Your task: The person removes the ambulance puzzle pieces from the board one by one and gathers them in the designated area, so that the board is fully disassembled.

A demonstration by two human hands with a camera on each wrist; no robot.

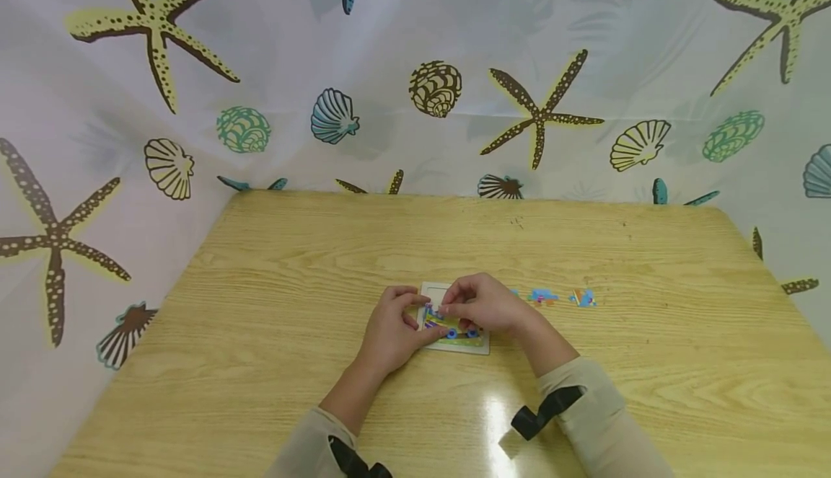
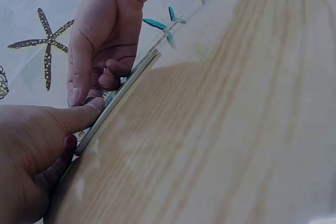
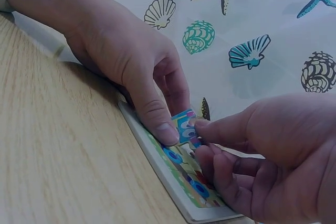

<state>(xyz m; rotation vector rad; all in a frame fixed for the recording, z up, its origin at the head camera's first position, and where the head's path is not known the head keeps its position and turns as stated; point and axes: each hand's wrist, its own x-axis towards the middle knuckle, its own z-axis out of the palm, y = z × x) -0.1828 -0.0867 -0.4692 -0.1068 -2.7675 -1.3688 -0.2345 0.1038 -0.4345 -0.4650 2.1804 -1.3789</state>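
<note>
A small jigsaw puzzle board with a pale frame and a colourful picture lies on the table. My left hand holds its left side, the thumb over the picture and the other fingers bent near the upper left edge. Between thumb and fingers, my right hand pinches a blue puzzle piece printed with cartoon eyes. This piece is tilted up over the board, close to the left thumb. The right hand covers the board's upper right part. In the left wrist view the board shows mostly edge-on.
Loose puzzle pieces lie right of the board on the wooden table, among them a blue one and a blue and orange one. A cloth printed with shells and starfish hangs behind and beside the table.
</note>
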